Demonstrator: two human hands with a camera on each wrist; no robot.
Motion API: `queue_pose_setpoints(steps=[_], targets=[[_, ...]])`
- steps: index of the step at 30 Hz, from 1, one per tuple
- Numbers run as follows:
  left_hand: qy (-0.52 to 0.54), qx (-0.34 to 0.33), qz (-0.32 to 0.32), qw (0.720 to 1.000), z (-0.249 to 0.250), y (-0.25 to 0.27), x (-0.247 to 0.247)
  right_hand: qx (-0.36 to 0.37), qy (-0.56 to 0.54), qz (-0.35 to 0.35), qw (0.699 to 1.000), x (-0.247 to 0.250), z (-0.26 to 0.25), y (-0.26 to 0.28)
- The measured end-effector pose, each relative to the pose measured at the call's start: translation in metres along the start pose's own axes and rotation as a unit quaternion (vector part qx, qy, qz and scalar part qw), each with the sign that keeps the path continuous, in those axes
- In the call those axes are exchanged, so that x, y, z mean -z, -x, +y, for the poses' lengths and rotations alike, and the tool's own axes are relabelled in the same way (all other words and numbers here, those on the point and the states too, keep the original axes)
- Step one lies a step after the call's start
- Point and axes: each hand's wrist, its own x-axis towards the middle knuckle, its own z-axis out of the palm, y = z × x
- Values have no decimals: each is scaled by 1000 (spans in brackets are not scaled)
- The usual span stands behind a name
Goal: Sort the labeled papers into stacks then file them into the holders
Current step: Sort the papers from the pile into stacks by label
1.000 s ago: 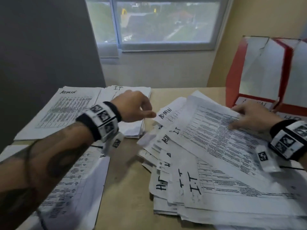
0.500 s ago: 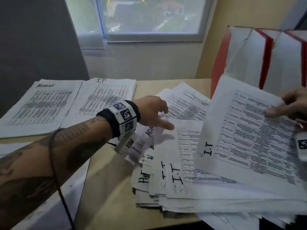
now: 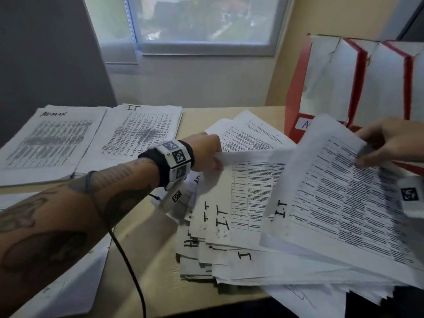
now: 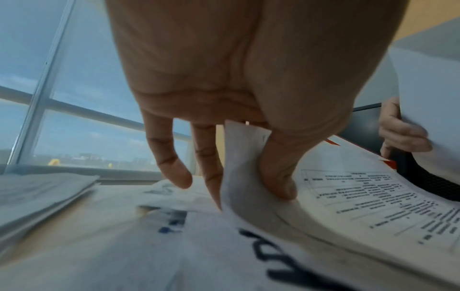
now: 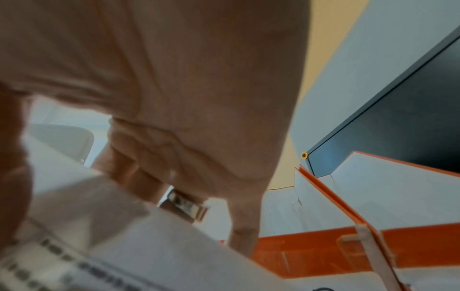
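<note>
Item: 2 I.T sheets. Since 1 s ago our right hand (image 3: pixel 387 143) has lifted 1 sheet (image 3: pixel 339 193) at 3 o'clock, fingers clamped; left hand (image 3: pixel 206 152) now pinches the next sheet (image 3: pixel 247 193) (both bound for the IT stack (image 3: pixel 140 131), 11 o'clock).

Fanned labeled papers (image 3: pixel 263 226) beside red holders (image 3: pixel 358 83)
</note>
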Motion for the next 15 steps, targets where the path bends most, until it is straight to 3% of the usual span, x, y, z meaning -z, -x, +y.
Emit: queue_pose_setpoints(steps=[7,12,15], targets=[[40,-33,72,996,9,-2,5,19,69,20,997,-12,-2,1],[-24,-27,60,998,21,-9,2,64,113,-78,988,-45,-27,6],[-90,-19,46,995,22,-9,2,52,151,-87,983,-59,-29,3]])
